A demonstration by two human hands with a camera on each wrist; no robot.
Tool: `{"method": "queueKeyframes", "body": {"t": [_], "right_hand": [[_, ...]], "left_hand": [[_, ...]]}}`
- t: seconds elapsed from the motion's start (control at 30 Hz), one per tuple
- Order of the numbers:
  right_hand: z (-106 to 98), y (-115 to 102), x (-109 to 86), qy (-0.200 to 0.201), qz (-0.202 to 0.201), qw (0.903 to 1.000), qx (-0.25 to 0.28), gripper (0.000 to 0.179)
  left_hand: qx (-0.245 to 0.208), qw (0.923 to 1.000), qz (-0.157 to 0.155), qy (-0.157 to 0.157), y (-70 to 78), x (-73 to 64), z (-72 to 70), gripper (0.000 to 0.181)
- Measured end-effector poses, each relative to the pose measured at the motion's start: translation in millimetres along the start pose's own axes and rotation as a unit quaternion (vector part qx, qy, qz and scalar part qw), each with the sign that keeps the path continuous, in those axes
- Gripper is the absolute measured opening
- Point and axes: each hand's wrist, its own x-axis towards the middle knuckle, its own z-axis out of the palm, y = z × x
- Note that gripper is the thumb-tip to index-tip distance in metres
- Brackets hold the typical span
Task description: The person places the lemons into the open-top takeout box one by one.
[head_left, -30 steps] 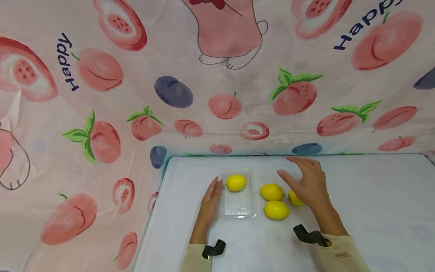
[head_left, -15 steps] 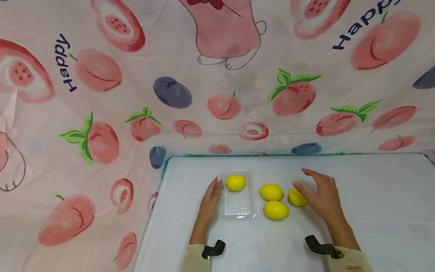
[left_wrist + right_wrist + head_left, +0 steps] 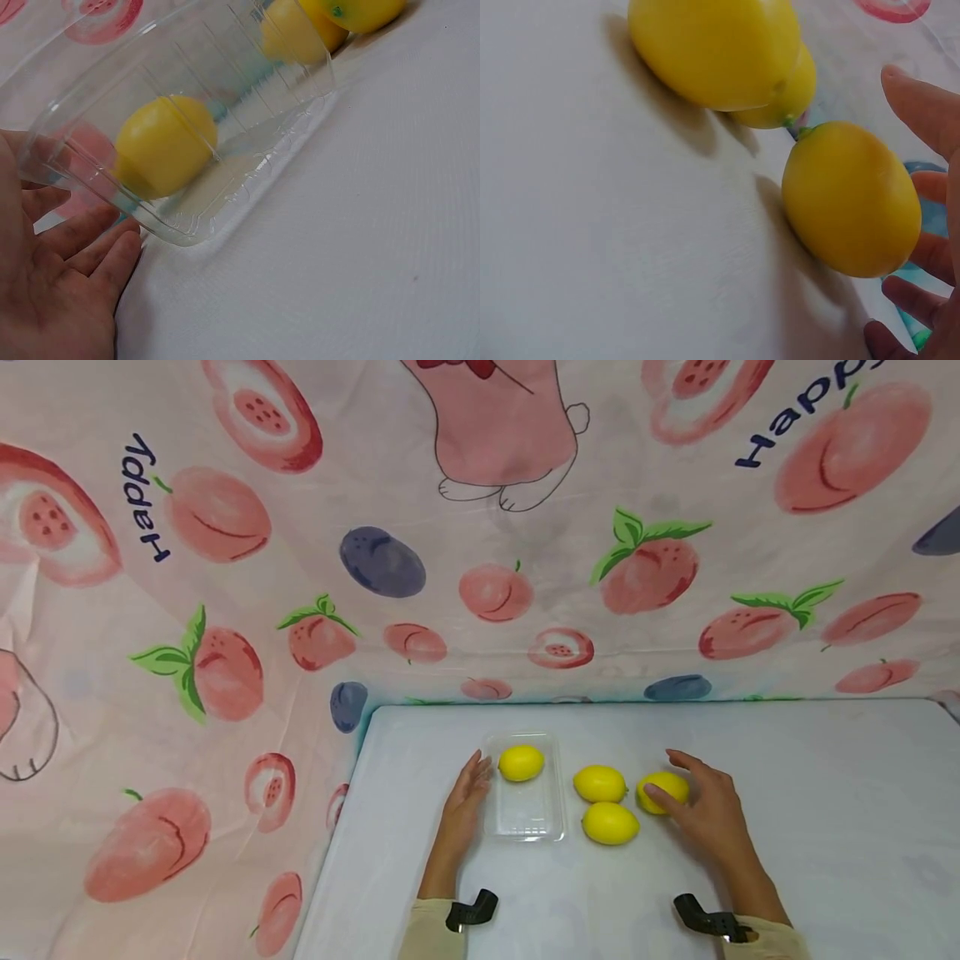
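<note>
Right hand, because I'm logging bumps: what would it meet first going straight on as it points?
Probably the rightmost lemon in the head view, lying just ahead of the right hand; whether its fingers touch it is unclear.

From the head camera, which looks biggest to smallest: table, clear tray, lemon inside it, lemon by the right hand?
Table
Clear tray
Lemon inside it and lemon by the right hand: too alike to rank, the latter partly hidden
</note>
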Motion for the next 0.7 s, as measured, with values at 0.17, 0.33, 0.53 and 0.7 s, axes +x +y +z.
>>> {"method": "queueKeyframes", "body": {"t": [0.17,0.33,0.53,0.7], "right_hand": [[4,5,-1.9,0.002,-0.005,1.0000,0.006,0.074],[7,12,-4.1,0.001,-0.012,0.9998,0.013,0.072],[6,20,-5.2,-0.036,0.006,0.9993,0.010,0.076],[1,26,-4.6,-0.061,0.007,0.9981,0.005,0.079]], "left_hand": [[-0.001,1.0000,0.000,0.001,-0.1,-0.2,-0.1,0.053],[0.003,1.0000,0.003,-0.001,-0.1,-0.8,-0.3,0.053],[-0.009,1.0000,-0.003,-0.002,-2.2,-0.3,-1.1,0.053],[-0.012,0.9999,-0.007,-0.001,-1.8,-0.4,-0.4,0.053]]}}
